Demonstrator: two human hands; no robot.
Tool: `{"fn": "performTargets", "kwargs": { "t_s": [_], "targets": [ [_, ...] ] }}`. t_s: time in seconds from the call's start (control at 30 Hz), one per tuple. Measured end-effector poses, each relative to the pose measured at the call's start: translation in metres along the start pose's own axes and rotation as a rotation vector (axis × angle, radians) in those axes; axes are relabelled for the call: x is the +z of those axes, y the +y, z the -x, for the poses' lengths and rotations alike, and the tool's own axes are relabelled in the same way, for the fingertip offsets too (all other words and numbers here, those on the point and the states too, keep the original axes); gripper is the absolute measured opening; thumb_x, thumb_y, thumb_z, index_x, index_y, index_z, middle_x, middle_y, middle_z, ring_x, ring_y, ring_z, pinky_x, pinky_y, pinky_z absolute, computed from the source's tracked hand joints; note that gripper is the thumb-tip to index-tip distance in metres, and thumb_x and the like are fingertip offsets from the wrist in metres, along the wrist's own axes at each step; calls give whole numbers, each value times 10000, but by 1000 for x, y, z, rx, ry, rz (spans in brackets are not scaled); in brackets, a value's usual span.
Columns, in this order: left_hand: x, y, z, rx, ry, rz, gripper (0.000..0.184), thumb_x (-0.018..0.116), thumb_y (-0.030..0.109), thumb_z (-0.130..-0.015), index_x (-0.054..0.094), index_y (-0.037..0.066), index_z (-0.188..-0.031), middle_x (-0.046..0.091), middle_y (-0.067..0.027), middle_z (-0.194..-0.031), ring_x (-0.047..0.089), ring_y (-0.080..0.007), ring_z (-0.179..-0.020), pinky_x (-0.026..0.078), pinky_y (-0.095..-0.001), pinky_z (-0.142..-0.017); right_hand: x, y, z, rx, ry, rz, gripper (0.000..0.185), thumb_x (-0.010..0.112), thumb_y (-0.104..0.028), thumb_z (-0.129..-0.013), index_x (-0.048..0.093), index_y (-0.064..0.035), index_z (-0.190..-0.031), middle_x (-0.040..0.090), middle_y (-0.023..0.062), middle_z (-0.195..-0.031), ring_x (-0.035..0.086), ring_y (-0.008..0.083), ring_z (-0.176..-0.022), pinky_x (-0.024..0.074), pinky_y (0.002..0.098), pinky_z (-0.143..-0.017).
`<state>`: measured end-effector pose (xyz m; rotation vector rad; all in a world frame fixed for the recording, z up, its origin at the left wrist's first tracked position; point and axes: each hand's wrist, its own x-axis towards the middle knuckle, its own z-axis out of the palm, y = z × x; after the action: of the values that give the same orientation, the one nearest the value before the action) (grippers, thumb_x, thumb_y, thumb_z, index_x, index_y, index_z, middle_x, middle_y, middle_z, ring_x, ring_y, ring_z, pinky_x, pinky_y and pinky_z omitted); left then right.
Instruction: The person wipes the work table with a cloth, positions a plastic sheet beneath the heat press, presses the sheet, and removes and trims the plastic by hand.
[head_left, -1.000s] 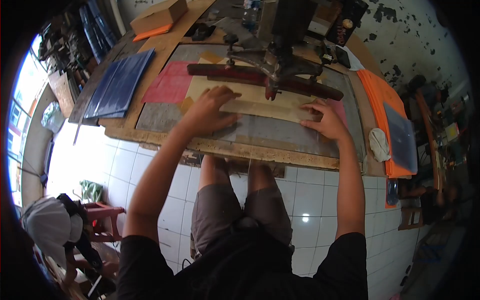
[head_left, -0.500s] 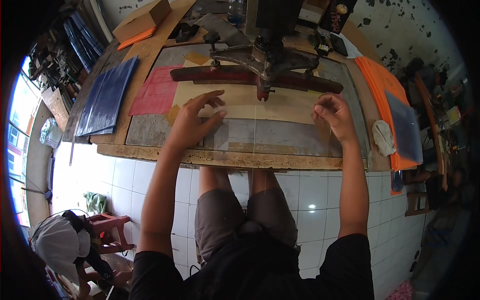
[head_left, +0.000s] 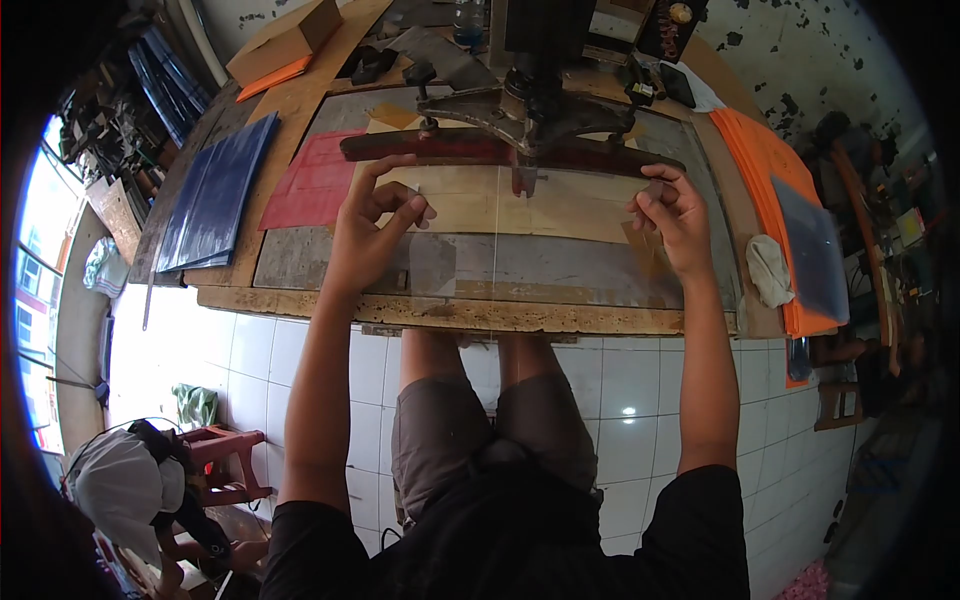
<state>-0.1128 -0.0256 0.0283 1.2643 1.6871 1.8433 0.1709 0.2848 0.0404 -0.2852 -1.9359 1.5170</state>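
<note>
Head view shows the left hand and right hand well apart from each other, thumb and fingers of each pinched on what looks like a clear sheet; its outline is faint, so exactly where each pinch meets it I cannot tell. The sheet is between the hands, over the near part of the tabletop, in front of the dark red bar and the pale yellow panel. Film like this likely sags or creases easily, so keep the two pinches level and draw outward only lightly — enough to flatten it, not to stretch it; grip close to the edges so fingertips leave fewer smudges; keep the knuckles clear of the bar's underside; sight along the thin pale line running down the middle — a handy guide for keeping things square to the panel.
</note>
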Motion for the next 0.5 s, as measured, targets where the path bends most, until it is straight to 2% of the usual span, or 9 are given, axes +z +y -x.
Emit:
{"fn": "performTargets", "kwargs": {
  "t_s": [0.5],
  "targets": [
    [-1,-1,0,9,19,-60,478,709,65,-1058,548,37,-1508,781,-78,-966,720,-125,-924,570,-307,-868,-1,0,1,-13,34,-24,301,762,-78,-1038,665,-11,-1315,782,95,-937,702,118,-822,542,272,-740]
  ]
}}
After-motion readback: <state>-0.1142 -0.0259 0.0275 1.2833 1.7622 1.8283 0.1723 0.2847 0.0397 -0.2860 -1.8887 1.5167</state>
